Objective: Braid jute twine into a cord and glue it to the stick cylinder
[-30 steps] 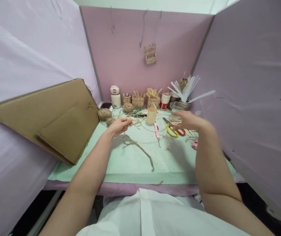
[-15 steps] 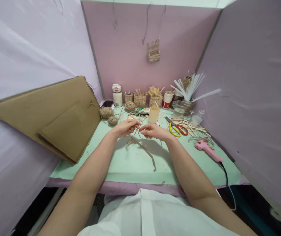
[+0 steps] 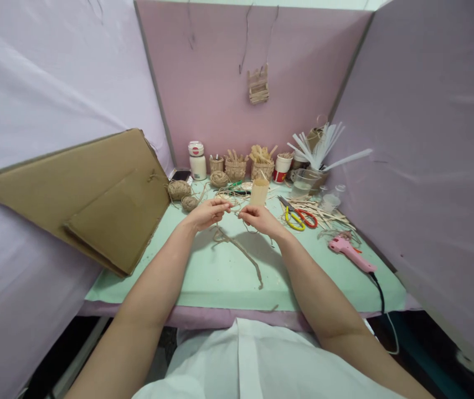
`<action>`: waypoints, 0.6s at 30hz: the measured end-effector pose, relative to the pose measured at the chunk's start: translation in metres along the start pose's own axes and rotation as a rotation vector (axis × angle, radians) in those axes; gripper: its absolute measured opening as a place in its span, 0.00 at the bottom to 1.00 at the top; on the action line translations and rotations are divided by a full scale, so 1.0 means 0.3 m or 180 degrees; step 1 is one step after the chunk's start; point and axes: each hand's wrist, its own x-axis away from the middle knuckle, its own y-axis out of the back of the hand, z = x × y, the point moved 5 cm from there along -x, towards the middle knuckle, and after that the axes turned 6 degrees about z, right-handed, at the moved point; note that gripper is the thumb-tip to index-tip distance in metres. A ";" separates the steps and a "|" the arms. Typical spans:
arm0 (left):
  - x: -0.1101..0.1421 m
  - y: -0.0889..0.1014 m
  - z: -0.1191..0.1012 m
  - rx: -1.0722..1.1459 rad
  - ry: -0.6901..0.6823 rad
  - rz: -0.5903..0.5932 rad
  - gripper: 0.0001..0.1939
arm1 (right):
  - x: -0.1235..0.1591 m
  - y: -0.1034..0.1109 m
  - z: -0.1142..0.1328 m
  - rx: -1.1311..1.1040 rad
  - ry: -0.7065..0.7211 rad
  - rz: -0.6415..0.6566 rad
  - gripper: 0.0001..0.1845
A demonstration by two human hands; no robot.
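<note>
Above the middle of the table, my left hand (image 3: 211, 213) pinches a length of twine (image 3: 237, 210) between thumb and fingers. My right hand (image 3: 258, 218) grips the same thin twine a short way to the right, fingers closed. Loose twine hangs below both hands. Under them on the cloth lies a longer, thicker braided cord (image 3: 243, 252), its end curled toward the front edge. Just behind my right hand stands a pale tan cylinder (image 3: 259, 192) with a stick in it. Fine detail at the fingertips is too small to make out.
Balls of twine (image 3: 179, 190) sit at the back left beside a cardboard sheet (image 3: 112, 205). Scissors (image 3: 299, 216) and a pink glue gun (image 3: 351, 254) lie on the right, near wooden strips (image 3: 324, 213). Cups and small baskets (image 3: 236, 168) line the back.
My hands have moved slightly apart, and the twine now spans the gap between them. The fingers of my right hand have closed into a pinch.
</note>
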 end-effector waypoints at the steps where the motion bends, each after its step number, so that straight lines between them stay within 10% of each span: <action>1: 0.000 0.002 -0.002 -0.0006 0.0002 -0.0020 0.15 | 0.003 0.011 0.004 0.0045 -0.0013 -0.0091 0.12; 18: -0.009 0.046 -0.008 0.0083 -0.0327 -0.0614 0.16 | 0.019 0.155 -0.040 0.1523 -0.0067 -0.1521 0.13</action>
